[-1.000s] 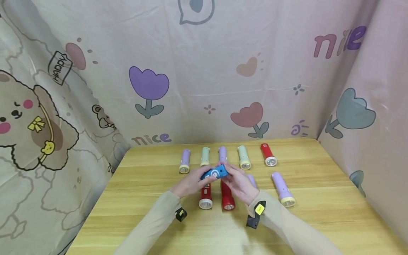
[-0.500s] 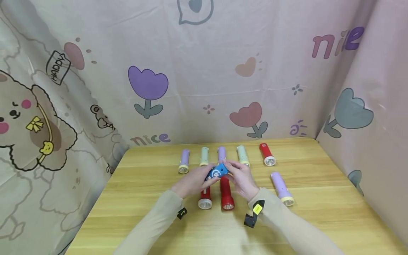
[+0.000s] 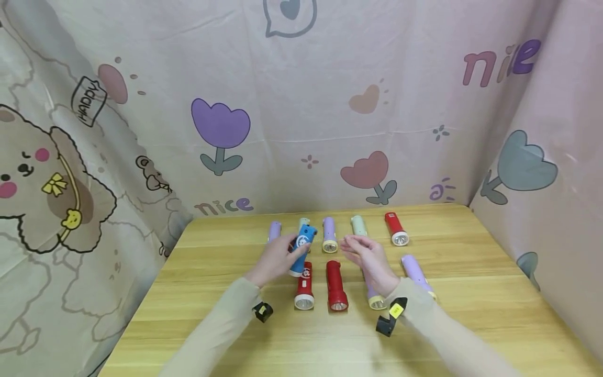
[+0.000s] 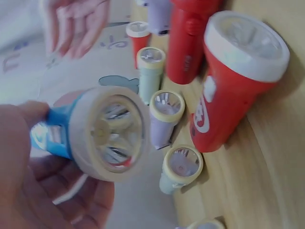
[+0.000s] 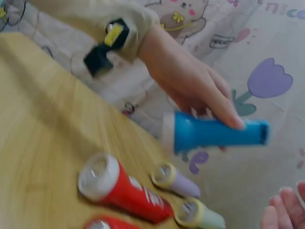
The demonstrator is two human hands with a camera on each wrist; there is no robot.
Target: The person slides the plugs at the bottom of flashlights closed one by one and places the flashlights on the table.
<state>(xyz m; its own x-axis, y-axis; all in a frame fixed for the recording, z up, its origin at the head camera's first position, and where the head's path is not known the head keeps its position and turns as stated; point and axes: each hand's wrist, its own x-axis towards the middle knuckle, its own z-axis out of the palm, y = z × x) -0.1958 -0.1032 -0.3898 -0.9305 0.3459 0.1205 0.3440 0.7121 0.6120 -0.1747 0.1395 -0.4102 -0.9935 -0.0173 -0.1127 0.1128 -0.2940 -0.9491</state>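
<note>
My left hand (image 3: 273,257) grips a blue flashlight (image 3: 300,256), thumb across its front, tail tilted up and white head low. In the left wrist view, its unlit lens (image 4: 116,133) faces the camera. Apart from it, my right hand (image 3: 372,261) hovers with loosely bent fingers and nothing in them. Close by the blue flashlight's head lies a red flashlight with a white rim (image 3: 304,288). A plain red flashlight (image 3: 335,285) lies to its right. Partly hidden beneath my right hand is a purple flashlight (image 3: 376,302).
Along the table's back lie a purple flashlight (image 3: 274,230), a green one (image 3: 304,221), another purple one (image 3: 328,233), another green one (image 3: 358,225) and a red one (image 3: 394,225). A further purple flashlight (image 3: 414,270) lies at right, partly behind my sleeve. Printed curtains (image 3: 301,120) surround the wooden table (image 3: 198,293).
Both hands were on the blue flashlight. My right hand has let go and moved right; my left has carried the flashlight left and turned it more upright.
</note>
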